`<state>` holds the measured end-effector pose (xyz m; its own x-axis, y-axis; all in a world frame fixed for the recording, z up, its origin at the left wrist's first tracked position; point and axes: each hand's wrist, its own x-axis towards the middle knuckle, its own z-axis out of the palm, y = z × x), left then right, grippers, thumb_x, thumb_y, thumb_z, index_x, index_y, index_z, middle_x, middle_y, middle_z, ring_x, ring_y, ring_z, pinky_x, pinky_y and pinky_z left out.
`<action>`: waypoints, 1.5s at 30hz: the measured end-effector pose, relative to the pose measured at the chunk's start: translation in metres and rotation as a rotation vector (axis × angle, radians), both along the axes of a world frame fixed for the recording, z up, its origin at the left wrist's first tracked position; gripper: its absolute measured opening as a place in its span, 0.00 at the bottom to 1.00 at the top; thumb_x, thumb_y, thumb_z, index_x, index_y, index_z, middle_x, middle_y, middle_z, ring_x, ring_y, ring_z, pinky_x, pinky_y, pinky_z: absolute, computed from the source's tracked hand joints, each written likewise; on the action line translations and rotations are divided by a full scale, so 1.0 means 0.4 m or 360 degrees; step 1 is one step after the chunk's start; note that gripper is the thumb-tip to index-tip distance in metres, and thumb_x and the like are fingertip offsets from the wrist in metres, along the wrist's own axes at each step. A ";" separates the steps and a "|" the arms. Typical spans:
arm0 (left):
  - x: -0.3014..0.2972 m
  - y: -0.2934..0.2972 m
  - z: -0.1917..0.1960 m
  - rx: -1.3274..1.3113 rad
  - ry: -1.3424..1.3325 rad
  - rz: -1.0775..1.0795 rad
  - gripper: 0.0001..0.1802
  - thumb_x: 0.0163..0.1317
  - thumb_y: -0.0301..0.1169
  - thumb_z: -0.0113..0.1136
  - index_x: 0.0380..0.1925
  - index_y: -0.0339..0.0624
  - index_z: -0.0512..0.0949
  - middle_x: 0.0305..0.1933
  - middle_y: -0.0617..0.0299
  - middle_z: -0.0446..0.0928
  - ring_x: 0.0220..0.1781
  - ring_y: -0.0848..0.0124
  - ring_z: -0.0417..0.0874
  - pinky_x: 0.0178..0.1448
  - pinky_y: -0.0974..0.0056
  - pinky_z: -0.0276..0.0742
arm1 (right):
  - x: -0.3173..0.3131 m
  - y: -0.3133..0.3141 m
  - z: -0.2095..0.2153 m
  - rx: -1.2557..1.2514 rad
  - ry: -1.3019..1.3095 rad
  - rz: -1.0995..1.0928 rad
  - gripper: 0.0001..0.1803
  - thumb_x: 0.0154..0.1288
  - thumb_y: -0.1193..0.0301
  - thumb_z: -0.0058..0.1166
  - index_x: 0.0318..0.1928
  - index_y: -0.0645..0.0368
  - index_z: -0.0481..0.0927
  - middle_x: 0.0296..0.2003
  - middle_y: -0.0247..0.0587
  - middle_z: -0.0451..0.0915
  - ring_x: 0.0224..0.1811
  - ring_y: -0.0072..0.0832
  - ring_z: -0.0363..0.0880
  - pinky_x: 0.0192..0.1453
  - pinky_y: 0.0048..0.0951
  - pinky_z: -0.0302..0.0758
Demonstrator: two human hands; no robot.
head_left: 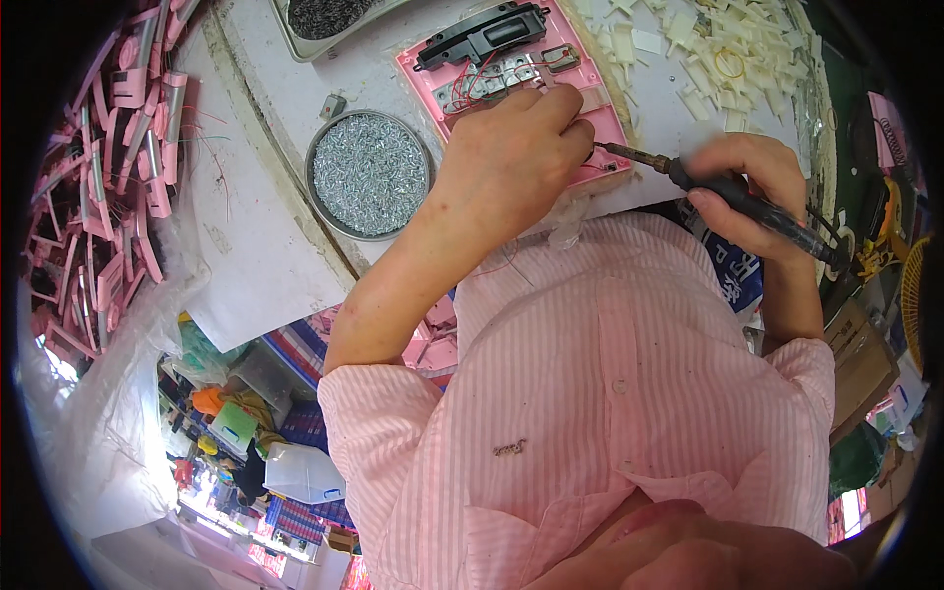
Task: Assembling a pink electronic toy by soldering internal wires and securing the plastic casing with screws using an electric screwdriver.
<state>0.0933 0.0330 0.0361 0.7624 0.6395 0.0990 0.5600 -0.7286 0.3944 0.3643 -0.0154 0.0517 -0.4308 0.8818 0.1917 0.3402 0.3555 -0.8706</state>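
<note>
A pink plastic casing [580,37] lies on the worktop, holding a long black part [482,37], silvery metal plates [513,72] and thin red wires. My left hand [516,152] rests over its near side with fingers curled together. Whatever they pinch at the casing's near right corner is hidden. In my right hand [752,187] is a soldering iron [757,211] with a black handle and a brownish metal barrel. Its thin tip points left and reaches close to my left fingertips. Whether it touches anything there is too small to tell.
A round metal dish [312,177] full of small silvery pieces stands left of my left forearm. Behind it is a tray [295,44] of dark bits. White plastic parts [723,59] are heaped at the far right. Pink casings [118,187] with wires pile up at the left.
</note>
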 end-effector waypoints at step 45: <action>0.018 0.006 -0.029 -0.0048 -0.0352 -0.0154 0.20 0.50 0.20 0.65 0.46 0.39 0.80 0.44 0.52 0.80 0.44 0.53 0.83 0.46 0.54 0.81 | 0.682 -0.166 0.039 0.0576 0.0244 -0.2483 0.04 0.65 0.74 0.65 0.37 0.61 0.86 0.25 0.23 0.72 0.24 0.12 0.63 0.29 0.18 0.56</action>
